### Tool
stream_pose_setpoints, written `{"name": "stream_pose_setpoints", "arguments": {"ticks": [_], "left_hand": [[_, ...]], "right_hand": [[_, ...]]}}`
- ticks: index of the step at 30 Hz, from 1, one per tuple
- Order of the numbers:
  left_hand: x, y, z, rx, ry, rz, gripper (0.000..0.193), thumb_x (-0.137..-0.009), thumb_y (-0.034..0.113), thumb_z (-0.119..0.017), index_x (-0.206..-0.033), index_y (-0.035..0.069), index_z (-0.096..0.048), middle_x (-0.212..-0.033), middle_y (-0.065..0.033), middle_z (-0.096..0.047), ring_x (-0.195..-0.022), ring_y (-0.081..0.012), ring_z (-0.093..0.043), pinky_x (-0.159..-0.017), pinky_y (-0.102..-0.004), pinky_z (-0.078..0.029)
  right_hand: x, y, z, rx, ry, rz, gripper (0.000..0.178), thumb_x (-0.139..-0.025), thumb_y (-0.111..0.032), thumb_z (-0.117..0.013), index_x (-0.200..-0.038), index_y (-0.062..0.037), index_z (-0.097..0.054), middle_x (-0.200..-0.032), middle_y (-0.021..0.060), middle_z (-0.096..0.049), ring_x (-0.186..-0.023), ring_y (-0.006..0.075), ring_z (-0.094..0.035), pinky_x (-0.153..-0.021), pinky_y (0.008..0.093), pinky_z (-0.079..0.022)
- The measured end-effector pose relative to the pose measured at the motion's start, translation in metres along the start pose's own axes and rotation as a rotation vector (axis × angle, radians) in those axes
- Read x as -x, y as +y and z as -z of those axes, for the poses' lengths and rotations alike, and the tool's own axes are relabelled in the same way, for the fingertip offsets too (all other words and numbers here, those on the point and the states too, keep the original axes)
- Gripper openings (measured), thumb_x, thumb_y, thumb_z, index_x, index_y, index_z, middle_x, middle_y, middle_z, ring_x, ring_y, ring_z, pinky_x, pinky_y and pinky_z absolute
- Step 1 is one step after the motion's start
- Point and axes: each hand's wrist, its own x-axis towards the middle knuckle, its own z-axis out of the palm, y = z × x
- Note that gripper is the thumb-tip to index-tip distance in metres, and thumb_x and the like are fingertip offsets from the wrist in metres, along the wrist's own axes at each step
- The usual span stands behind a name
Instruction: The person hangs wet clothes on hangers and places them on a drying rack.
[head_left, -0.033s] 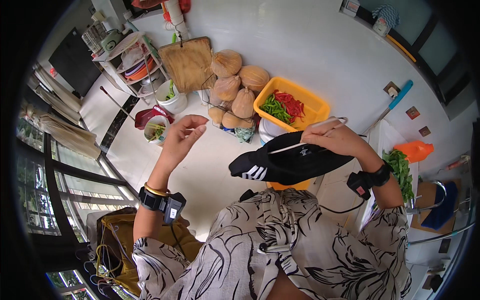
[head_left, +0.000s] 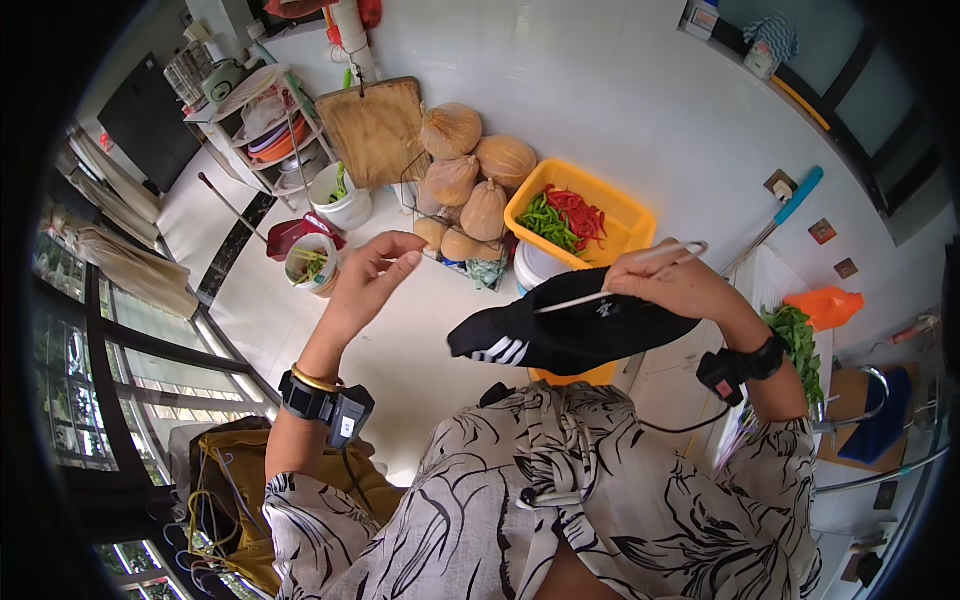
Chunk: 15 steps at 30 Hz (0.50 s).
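Observation:
My right hand (head_left: 660,282) is closed around a white clothes hanger (head_left: 575,303), whose hook sticks out past the fingers. From the hanger droops a black garment (head_left: 600,335) with white stripes at its left end; its exact kind is hard to tell. Its upper part bunches just under my right hand. My left hand (head_left: 372,280) is raised apart from the garment, fingers loosely bent and thumb spread, with nothing in it.
Beyond the garment stands a yellow basin (head_left: 635,222) of green and red peppers. Several wrapped pumpkins (head_left: 485,210) sit beside a wooden board (head_left: 372,130). Buckets (head_left: 342,208) stand at the left. Leafy greens (head_left: 793,345) lie by the sink at right; hangers and clothes (head_left: 235,500) are lower left.
The garment's striped end has swung slightly left and down. My right hand still grips the hanger, and my left hand has hardly moved.

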Motion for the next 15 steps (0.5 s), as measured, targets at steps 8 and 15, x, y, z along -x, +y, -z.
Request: {"name": "stream_pose_setpoints", "arguments": {"ticks": [8,15], "left_hand": [[-0.031,0.057,-0.057,-0.21,-0.732,0.305,0.071,-0.087,0.059,-0.031,-0.091,-0.005,-0.062,-0.074,-0.0084,-0.06,-0.073,-0.0141,-0.054,-0.07,-0.0247,-0.044],[0.003,0.057,-0.079,0.331,-0.838,0.493,0.05,-0.086,0.038,-0.053,-0.117,-0.001,-0.051,-0.089,0.0003,-0.056,-0.077,-0.0066,-0.047,-0.069,-0.0202,-0.04]], "right_hand": [[0.026,-0.056,0.001,-0.119,-0.204,0.004,0.022,-0.074,-0.012,-0.066,-0.094,-0.0026,-0.062,-0.064,0.0053,-0.059,-0.053,0.01,-0.053,-0.049,0.0227,-0.039],[0.032,-0.037,-0.022,-0.342,-0.149,0.263,0.019,-0.077,-0.006,-0.061,-0.097,-0.0043,-0.062,-0.077,0.0063,-0.062,-0.063,0.0154,-0.057,-0.056,0.0254,-0.044]]}}
